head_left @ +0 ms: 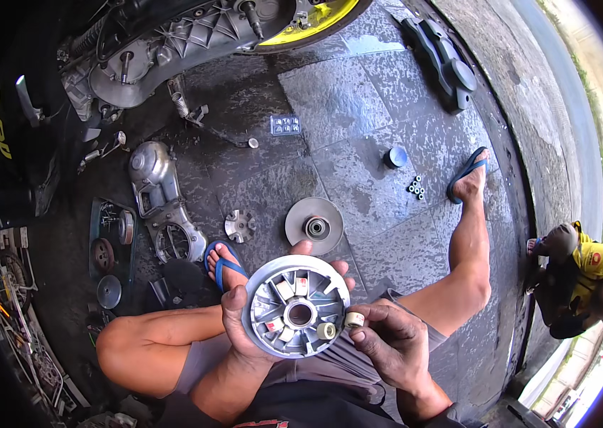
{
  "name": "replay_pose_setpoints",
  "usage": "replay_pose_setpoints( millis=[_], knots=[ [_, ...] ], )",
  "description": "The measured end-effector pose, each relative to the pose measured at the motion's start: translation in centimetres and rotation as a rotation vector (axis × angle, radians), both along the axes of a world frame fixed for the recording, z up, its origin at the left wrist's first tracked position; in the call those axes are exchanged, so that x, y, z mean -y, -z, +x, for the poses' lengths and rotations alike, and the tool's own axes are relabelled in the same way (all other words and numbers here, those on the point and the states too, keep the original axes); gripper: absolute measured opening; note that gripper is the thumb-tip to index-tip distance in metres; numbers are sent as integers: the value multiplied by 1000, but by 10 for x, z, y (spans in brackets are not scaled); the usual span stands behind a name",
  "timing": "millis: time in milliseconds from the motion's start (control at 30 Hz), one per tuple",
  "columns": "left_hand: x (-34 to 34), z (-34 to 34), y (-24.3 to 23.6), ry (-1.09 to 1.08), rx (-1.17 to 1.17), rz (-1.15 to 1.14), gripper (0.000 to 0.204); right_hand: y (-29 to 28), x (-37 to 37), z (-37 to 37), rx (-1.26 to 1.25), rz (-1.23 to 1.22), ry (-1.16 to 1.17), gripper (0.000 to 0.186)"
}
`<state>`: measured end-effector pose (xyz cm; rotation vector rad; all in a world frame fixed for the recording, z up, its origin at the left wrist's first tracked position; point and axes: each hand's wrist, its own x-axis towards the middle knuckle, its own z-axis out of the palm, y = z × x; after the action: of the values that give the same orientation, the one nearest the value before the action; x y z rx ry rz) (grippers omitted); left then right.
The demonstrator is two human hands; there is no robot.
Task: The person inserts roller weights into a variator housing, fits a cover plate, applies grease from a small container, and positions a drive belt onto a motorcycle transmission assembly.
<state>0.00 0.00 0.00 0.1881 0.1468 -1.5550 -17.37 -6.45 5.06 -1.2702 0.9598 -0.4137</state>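
My left hand [248,335] is closed around a silver round ribbed housing [294,282], supporting it from below and at its sides. Several pale cylindrical rollers [326,330] sit in pockets around its central hole. At the housing’s right edge, my right hand [390,342] pinches another cream roller [355,320] between thumb and fingers. Just beyond the housing, a grey disc [298,225] with a central hub lies on the dark tiled floor.
A scooter drivetrain [159,53], long metal case [155,178], parts tray [114,214], slotted plate [239,225], blue tin [395,157], several small rollers [416,187] and black cover [440,64] surround my outstretched legs. A crouching person [586,267] in yellow is at the right.
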Motion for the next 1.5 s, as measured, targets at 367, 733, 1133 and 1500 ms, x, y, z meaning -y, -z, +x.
replay_pose_setpoints(
  millis=[367,733,1133,1500],
  knots=[
    [2,2,-5,2,-27,-4,90,14,0,-10,355,627,202,32],
    [3,0,-4,-7,-8,-6,90,20,0,-12,470,744,252,31],
    [0,1,1,50,-87,-29,89,-2,6,2,-106,-329,-129,26],
    [-5,4,5,95,-74,-69,92,-13,13,18,-313,-644,-355,30]
  ],
)
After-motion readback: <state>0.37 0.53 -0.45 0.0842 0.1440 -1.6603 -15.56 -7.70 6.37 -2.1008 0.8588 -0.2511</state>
